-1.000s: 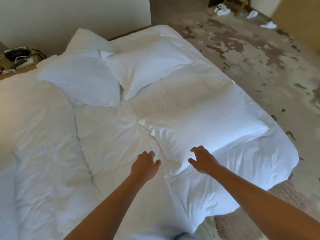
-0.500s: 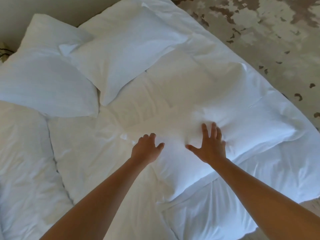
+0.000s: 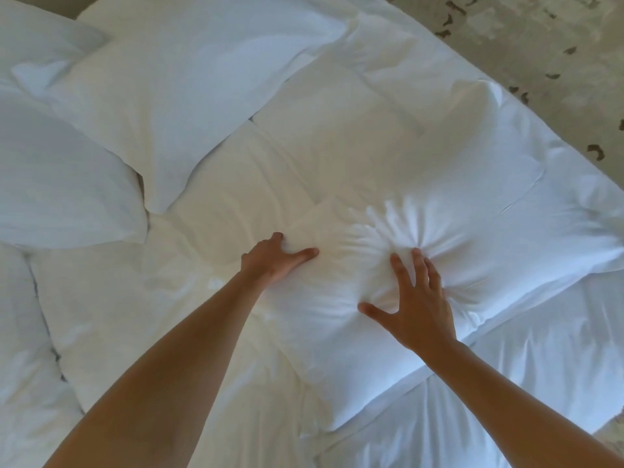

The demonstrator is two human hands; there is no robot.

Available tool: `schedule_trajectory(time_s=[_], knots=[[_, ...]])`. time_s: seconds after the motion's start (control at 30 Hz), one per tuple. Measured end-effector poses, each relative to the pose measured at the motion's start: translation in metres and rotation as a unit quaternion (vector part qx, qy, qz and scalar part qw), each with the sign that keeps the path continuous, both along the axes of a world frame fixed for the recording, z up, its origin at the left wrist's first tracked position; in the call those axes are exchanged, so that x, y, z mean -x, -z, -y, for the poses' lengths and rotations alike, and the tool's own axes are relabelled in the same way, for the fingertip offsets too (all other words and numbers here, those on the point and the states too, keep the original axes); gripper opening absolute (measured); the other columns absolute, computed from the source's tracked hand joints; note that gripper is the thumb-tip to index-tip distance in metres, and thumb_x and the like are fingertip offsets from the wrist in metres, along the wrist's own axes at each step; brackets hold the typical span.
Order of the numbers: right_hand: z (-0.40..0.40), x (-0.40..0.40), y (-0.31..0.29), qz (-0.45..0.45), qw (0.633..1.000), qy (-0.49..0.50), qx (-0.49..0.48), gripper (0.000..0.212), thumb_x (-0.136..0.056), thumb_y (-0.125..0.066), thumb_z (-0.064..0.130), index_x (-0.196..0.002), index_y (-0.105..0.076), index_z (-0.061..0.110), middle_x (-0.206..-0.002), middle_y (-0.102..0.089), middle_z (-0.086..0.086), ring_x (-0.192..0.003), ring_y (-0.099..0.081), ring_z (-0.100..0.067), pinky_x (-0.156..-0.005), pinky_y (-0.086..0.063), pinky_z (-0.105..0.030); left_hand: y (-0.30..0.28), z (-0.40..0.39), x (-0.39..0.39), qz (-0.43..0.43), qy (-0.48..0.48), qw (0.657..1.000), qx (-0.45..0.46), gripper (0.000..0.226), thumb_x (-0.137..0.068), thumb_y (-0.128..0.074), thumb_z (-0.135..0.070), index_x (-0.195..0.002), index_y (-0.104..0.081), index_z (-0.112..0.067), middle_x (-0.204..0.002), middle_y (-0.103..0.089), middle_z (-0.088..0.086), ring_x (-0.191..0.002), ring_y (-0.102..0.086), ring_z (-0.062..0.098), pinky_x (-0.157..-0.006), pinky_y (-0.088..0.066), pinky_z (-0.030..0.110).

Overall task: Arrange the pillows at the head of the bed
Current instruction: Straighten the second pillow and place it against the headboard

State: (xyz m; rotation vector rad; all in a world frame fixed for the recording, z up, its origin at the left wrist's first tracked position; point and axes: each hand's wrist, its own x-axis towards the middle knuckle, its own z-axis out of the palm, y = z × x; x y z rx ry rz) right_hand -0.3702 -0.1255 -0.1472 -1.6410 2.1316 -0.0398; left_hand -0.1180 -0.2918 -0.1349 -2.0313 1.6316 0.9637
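White far-left pillow (image 3: 60, 184) and second pillow (image 3: 175, 96) lie touching at the bed's (image 3: 101, 332) upper-left corner. Left hand (image 3: 273, 261) clenches the third pillow's (image 3: 489, 231) left corner. That pillow lies mid-bed, long axis roughly crosswise, far end at the right edge. Right hand (image 3: 418, 305) presses its middle, fingers spread straight.

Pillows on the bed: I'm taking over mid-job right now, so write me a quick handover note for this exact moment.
Left hand grips the near pillow at its left edge; right hand presses spread fingers into its middle, bunching the cover.
Far pillow and left pillow lie side by side at the head, askew.
Done: near pillow in hand. Left: move it to the head, straighten all three.
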Motion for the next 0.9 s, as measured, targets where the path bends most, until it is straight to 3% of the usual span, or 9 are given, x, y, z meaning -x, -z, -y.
schedule_trajectory(time_s=[0.17,0.33,0.5,0.57,0.67,0.77,0.83,0.9], knots=[[-0.008,-0.002,-0.005,-0.01,1.0,-0.005,-0.006,0.125,-0.072,-0.042,0.102,-0.169,-0.012,0.029,-0.177,-0.006,-0.013,-0.162,-0.013,-0.037,-0.119,-0.04,-0.061,-0.005,-0.018,-0.001,-0.01,-0.019,1.0,0.013,0.119,-0.042,-0.044,-0.108,-0.127,-0.056,-0.025,-0.125,-0.068,-0.002,-0.114,-0.066,0.028,-0.083,-0.046,0.039],[-0.029,0.006,-0.026,-0.005,1.0,-0.008,-0.025,0.127,-0.071,-0.055,0.094,-0.169,-0.015,0.024,-0.176,-0.009,-0.016,-0.161,-0.014,-0.04,-0.12,-0.038,-0.064,-0.039,-0.055,0.006,-0.03,0.021,0.997,0.066,0.091,-0.054,-0.049,-0.1,-0.107,-0.062,-0.027,-0.098,-0.068,-0.009,-0.093,-0.068,0.023,-0.075,-0.049,0.037],[-0.062,0.018,-0.071,0.025,0.998,-0.01,-0.057,0.132,-0.067,-0.074,0.083,-0.168,-0.018,0.02,-0.174,-0.015,-0.017,-0.157,-0.024,-0.045,-0.107,-0.052,-0.062,-0.096,-0.111,0.013,-0.086,0.077,0.986,0.12,0.06,-0.065,-0.057,-0.085,-0.082,-0.054,-0.028,-0.076,-0.063,-0.011,-0.074,-0.065,0.02,-0.062,-0.048,0.034],[-0.08,0.02,-0.094,0.027,0.998,-0.015,-0.06,0.134,-0.066,-0.076,0.083,-0.167,-0.019,0.016,-0.172,-0.02,-0.017,-0.154,-0.031,-0.046,-0.109,-0.051,-0.059,-0.12,-0.138,0.011,-0.098,0.093,0.982,0.134,0.057,-0.069,-0.06,-0.08,-0.083,-0.052,-0.025,-0.077,-0.063,-0.008,-0.072,-0.064,0.021,-0.063,-0.052,0.035],[-0.11,0.013,-0.13,0.046,0.998,-0.025,-0.039,0.131,-0.069,-0.074,0.082,-0.165,-0.021,0.011,-0.171,-0.027,-0.013,-0.152,-0.038,-0.04,-0.112,-0.05,-0.054,-0.157,-0.184,0.004,-0.107,0.117,0.975,0.158,0.053,-0.076,-0.061,-0.074,-0.084,-0.043,-0.024,-0.075,-0.058,-0.007,-0.07,-0.061,0.023,-0.059,-0.045,0.034],[-0.143,-0.005,-0.167,0.059,0.997,-0.042,0.01,0.117,-0.077,-0.069,0.079,-0.163,-0.026,0.012,-0.17,-0.029,-0.009,-0.151,-0.04,-0.033,-0.107,-0.054,-0.05,-0.187,-0.236,-0.011,-0.098,0.141,0.966,0.192,0.052,-0.081,-0.06,-0.071,-0.099,-0.048,-0.023,-0.074,-0.051,-0.009,-0.077,-0.062,0.027,-0.061,-0.037,0.032],[-0.161,-0.02,-0.191,0.071,0.995,-0.05,0.049,0.105,-0.085,-0.066,0.074,-0.163,-0.026,0.016,-0.168,-0.03,-0.008,-0.15,-0.04,-0.033,-0.103,-0.057,-0.051,-0.203,-0.27,-0.029,-0.081,0.158,0.961,0.213,0.059,-0.084,-0.059,-0.07,-0.113,-0.053,-0.019,-0.084,-0.063,-0.001,-0.085,-0.067,0.028,-0.065,-0.037,0.032],[-0.171,-0.036,-0.213,0.081,0.992,-0.062,0.077,0.096,-0.091,-0.065,0.067,-0.164,-0.026,0.018,-0.167,-0.031,-0.008,-0.149,-0.041,-0.034,-0.104,-0.056,-0.052,-0.217,-0.301,-0.053,-0.064,0.173,0.956,0.228,0.061,-0.085,-0.058,-0.071,-0.115,-0.053,-0.018,-0.091,-0.069,0.004,-0.086,-0.069,0.03,-0.067,-0.037,0.032]])
